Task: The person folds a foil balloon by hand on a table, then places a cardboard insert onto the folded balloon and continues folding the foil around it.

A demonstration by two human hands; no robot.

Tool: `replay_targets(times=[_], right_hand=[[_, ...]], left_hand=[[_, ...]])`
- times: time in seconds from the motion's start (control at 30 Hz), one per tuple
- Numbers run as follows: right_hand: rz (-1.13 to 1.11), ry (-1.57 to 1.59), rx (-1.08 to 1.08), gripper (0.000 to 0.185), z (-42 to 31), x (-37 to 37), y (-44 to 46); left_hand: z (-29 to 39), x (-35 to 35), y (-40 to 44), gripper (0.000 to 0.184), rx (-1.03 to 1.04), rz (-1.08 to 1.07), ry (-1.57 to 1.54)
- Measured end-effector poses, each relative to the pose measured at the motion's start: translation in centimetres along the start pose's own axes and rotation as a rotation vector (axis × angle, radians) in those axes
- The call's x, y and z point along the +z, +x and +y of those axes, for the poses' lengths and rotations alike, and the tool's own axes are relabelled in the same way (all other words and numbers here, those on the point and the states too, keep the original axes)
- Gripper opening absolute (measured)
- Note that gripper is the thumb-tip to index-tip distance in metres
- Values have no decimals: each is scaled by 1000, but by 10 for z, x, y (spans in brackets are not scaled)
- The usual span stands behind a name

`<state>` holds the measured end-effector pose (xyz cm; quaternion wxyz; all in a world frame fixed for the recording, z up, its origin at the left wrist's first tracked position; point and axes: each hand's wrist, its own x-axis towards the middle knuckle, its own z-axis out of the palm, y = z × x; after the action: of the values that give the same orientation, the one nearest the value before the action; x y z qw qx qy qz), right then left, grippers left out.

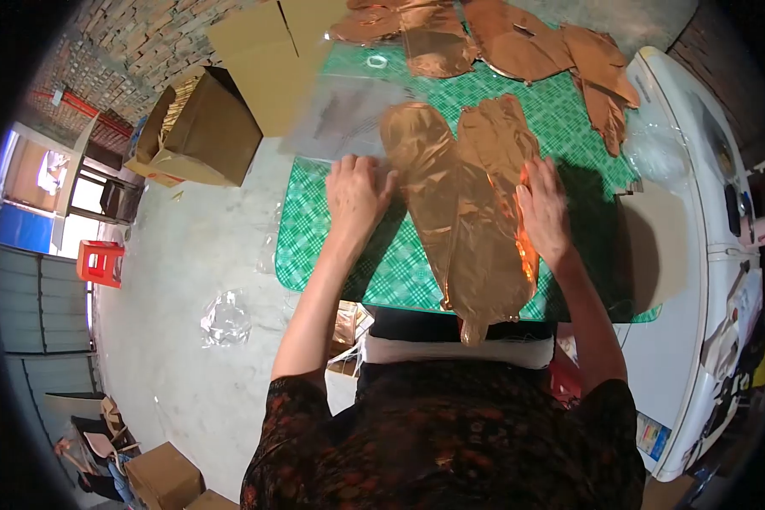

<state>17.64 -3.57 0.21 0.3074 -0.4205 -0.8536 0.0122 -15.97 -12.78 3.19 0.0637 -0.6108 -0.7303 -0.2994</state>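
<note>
A flat, uninflated copper-coloured foil balloon (484, 229) with long lobes lies in front of me, its narrow tail hanging past the table's near edge. My right hand (546, 208) rests along its right side, fingers stretched out over the foil. To the left, my left hand (359, 197) lies on the table at the lower edge of a stack of clear plastic bags (340, 119). Its thumb is spread towards the foil, and I see nothing held in it. The undersides of both hands are hidden.
More copper foil balloons (518, 42) lie along the far side of the green checked table (314, 255). A white fridge (684, 255) borders the right, beside a cardboard piece (654, 246). An open carton (204, 127) and a red stool (100, 263) stand left. A person (81, 455) is at lower left.
</note>
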Motion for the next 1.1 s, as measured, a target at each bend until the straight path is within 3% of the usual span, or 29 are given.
replay_targets(times=[0.27,0.47,0.67,0.77,0.87,0.97,1.1], right_hand=[[-65,-10,39,53,-4,-3,-2],[-95,-37,41,55,-6,-6,0],[-84,-56,32,54,-7,-5,0],[-83,-90,17,56,-7,-3,-1],[-77,-91,19,56,-8,-3,-1],[-77,-85,25,55,-8,-3,0],[-73,-75,25,56,-10,-5,-1]], left_hand=[[26,23,20,39,-38,-104,314],[29,15,30,27,-91,-253,228],[51,-1,37,27,-183,-322,205],[63,-6,38,28,-177,-194,181],[50,1,41,31,-235,-295,52],[49,0,36,41,-276,-242,-225],[41,21,20,82,-391,-185,-843]])
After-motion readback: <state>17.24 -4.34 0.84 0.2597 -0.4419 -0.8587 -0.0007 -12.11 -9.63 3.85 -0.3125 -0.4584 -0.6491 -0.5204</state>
